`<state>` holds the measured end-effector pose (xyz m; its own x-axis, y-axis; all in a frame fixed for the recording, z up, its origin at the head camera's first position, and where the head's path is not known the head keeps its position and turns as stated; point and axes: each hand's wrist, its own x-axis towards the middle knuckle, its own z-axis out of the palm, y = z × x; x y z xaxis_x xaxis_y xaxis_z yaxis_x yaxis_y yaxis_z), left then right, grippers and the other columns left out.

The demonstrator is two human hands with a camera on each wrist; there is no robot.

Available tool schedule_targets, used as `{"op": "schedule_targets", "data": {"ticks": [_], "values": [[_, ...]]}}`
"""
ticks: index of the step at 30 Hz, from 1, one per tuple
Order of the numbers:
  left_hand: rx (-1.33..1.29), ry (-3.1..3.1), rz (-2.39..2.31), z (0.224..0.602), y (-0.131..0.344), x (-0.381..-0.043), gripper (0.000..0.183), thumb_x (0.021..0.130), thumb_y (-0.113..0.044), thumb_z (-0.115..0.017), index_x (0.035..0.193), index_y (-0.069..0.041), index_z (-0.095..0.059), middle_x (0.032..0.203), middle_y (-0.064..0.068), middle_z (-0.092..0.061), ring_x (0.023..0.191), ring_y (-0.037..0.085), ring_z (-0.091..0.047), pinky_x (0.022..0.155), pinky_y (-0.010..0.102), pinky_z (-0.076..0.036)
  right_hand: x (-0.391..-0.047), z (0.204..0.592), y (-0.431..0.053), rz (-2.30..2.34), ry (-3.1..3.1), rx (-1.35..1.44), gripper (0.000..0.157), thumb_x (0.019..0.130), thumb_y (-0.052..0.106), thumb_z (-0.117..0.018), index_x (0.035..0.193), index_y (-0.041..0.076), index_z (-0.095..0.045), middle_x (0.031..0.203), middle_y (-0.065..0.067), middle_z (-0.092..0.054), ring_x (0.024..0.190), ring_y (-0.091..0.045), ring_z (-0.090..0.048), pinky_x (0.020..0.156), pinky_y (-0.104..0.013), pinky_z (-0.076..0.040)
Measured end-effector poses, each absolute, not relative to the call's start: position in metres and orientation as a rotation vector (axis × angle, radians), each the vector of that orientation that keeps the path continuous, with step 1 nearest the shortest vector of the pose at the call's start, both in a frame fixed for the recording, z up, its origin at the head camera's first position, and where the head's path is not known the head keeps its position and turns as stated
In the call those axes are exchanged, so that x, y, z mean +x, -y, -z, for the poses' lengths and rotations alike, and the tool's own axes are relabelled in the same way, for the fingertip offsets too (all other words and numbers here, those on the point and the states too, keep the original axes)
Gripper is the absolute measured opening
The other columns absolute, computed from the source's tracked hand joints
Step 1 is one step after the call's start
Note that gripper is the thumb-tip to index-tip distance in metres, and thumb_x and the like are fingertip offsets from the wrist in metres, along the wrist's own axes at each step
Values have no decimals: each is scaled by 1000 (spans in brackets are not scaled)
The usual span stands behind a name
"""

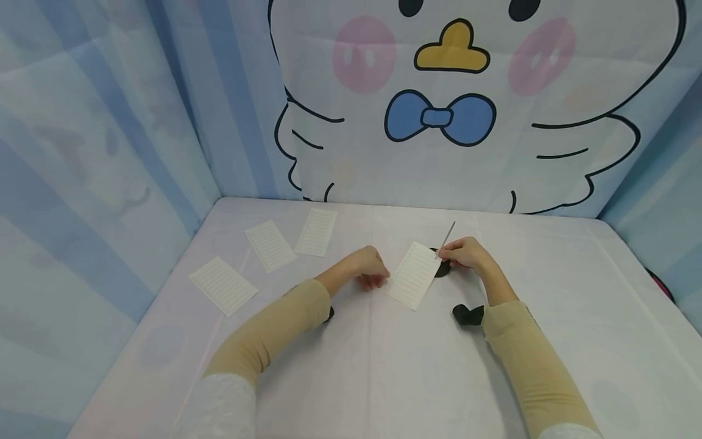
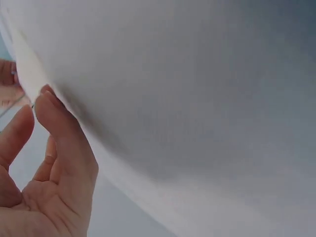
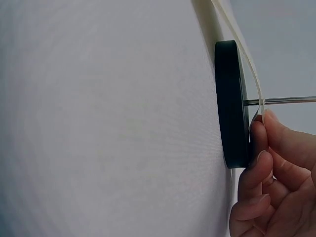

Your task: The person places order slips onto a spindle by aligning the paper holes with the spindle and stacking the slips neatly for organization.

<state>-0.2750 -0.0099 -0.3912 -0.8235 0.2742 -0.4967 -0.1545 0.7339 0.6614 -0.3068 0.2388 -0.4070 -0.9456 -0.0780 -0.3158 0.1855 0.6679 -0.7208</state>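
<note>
A lined sheet of paper [image 1: 414,275] slants over the black round base [image 1: 443,269] of a paper spike, whose thin metal rod [image 1: 446,236] stands up. The right wrist view shows the rod [image 3: 291,100] passing through the sheet near its edge, with the paper bowed above the base [image 3: 231,103]. My right hand [image 1: 463,252] pinches that edge between thumb and index finger, close beside the rod. At the sheet's opposite edge is my left hand [image 1: 373,268]; its thumb and index fingertip meet at the paper in the left wrist view, where the pinch is partly hidden.
Three more lined sheets lie on the left of the table: a near one [image 1: 223,286], a middle one [image 1: 271,246] and a far one [image 1: 316,232]. A black object [image 1: 468,315] shows beside the right cuff. Printed curtains [image 1: 99,183] stand around the table.
</note>
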Motion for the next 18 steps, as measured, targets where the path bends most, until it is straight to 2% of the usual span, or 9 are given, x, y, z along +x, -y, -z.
{"op": "schedule_targets", "data": {"ticks": [4, 7, 14, 18], "values": [[120, -2508, -843, 384, 23, -288, 22, 86, -20, -63, 96, -1, -64, 71, 5, -65, 53, 14, -55, 50, 22, -47, -306, 406, -239, 1144, -2568, 87, 32, 88, 20, -61, 108, -5, -59, 68, 6, -57, 60, -9, -50, 55, -24, -38], [145, -2686, -713, 379, 36, -298, 23, 87, -22, -62, 100, -4, -62, 81, 5, -65, 62, 14, -56, 54, 23, -45, -307, 406, -238, 1136, -2573, 88, 33, 88, 20, -61, 109, -5, -59, 69, 6, -57, 61, -9, -50, 55, -24, -38], [160, -3053, -446, 384, 69, -317, 29, 90, -24, -55, 114, -7, -53, 107, 10, -59, 95, 25, -56, 78, 39, -47, -306, 406, -238, 1130, -2571, 88, 33, 88, 20, -61, 109, -6, -59, 69, 6, -57, 60, -9, -50, 55, -25, -38], [189, -3142, -240, 392, 86, -328, 43, 93, -29, -51, 129, -7, -44, 127, 13, -48, 115, 30, -45, 93, 45, -38, -306, 405, -238, 1126, -2562, 106, 34, 88, 20, -61, 110, -5, -59, 72, 4, -58, 62, -9, -50, 56, -25, -38]]}}
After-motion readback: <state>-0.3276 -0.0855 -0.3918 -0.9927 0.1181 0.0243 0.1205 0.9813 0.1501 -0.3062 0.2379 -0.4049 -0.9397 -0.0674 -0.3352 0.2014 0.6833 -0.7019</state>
